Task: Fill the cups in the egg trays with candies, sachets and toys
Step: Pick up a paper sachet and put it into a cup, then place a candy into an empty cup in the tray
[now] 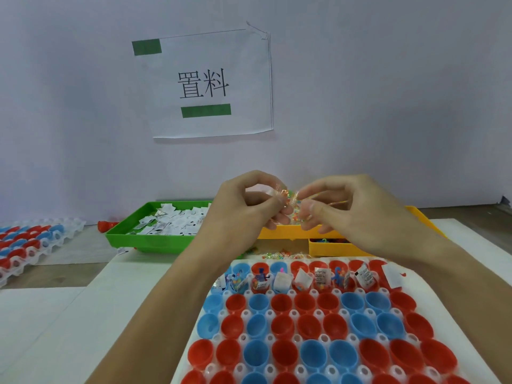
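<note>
Clear, crinkly plastic with orange and yellow specks, the candy packet (pixel 288 196) hangs between my two hands above the yellow tray (pixel 279 231), its long axis running left to right. My left hand (pixel 249 206) pinches its left end between thumb and forefinger; my right hand (pixel 340 209) pinches the right end the same way, so each grip is clamped on the packet. My fingers cover most of it, and it is blurred, so I cannot tell its outline or count what is inside.

Nearer me lies the egg tray (pixel 313 293) on the white tabletop (pixel 83 314), its red and blue cups mostly bare; only the far row holds white sachets (pixel 322 275) and small toys. Its near edge is cut off. Left of the yellow tray, a green tray (pixel 144 241) holds more sachets, and a second egg tray (pixel 36 245) sits far left.
</note>
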